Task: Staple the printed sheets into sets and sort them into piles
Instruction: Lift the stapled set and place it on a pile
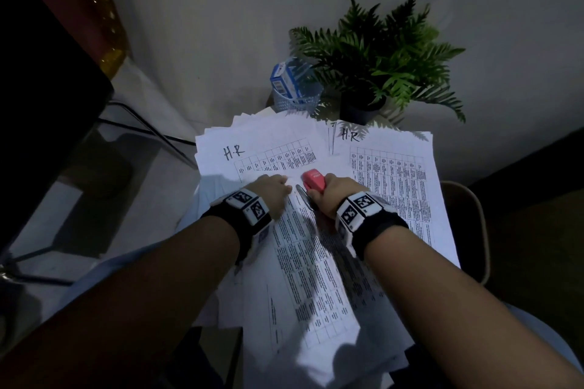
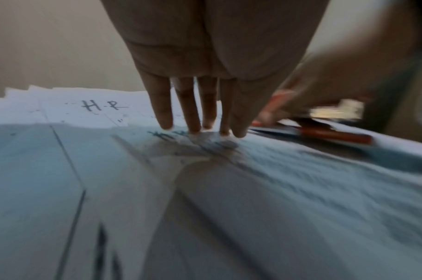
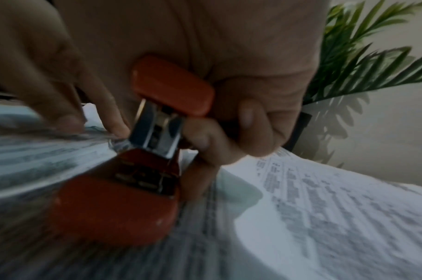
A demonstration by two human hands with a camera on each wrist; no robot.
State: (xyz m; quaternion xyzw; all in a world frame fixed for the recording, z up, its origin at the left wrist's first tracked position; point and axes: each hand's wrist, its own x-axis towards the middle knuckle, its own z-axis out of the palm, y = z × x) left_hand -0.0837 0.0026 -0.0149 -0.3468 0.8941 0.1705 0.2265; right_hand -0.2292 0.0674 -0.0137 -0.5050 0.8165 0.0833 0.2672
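Note:
A set of printed table sheets [image 1: 303,265] lies on my lap and the small table, its top corner between my hands. My left hand [image 1: 273,191] presses straight fingertips [image 2: 193,128] onto that set near the handwritten "H.R". My right hand [image 1: 331,196] grips a red stapler [image 1: 313,181], whose metal jaw stands open over the sheet corner [image 3: 118,142]. The stapler [image 3: 138,170] fills the right wrist view, fingers curled round it. Two piles marked "H.R" lie beyond: one on the left [image 1: 262,151], one on the right [image 1: 395,174].
A potted fern [image 1: 379,54] and a blue mesh cup [image 1: 297,95] holding a small blue box stand at the table's back edge against the wall. A dark glass desk [image 1: 57,142] stands to the left. A chair edge [image 1: 474,230] shows at the right.

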